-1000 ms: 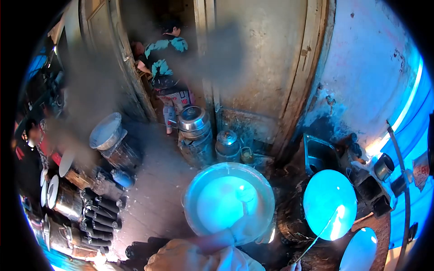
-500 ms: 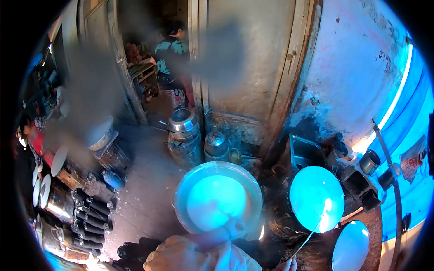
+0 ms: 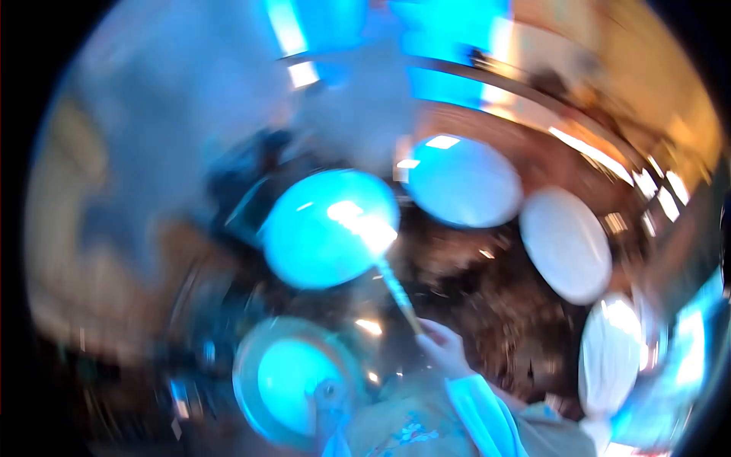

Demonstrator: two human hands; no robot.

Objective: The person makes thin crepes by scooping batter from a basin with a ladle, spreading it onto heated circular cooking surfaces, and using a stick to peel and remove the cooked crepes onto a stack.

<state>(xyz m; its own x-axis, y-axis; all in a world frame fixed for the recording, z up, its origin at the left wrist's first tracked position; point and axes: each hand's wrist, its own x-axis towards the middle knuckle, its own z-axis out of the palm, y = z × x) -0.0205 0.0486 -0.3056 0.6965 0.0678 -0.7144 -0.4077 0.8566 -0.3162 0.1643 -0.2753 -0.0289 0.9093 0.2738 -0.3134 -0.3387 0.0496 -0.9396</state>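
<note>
My right hand [image 3: 444, 346] is closed around a thin stick [image 3: 400, 293]. The stick's far end meets the lower right edge of a shiny round disc [image 3: 316, 228], which looks pale blue in the light. At the lower left stands a wide basin [image 3: 247, 407] with a pale, smooth filling [image 3: 293, 385]. My left hand [image 3: 329, 396] is over the basin's right side. Motion blur smears its fingers, so I cannot make out whether it grips anything.
More pale round discs lie in an arc to the right: one disc [image 3: 464, 183] at the back, another disc [image 3: 567, 244] and a third disc [image 3: 609, 354] farther round. Dark, cluttered ground [image 3: 487, 305] lies between them. A blue sheet [image 3: 457, 34] hangs behind.
My view has swung to the right, so the doorway and the person in it are gone and more discs show. My right hand still holds the stick against the same disc.
</note>
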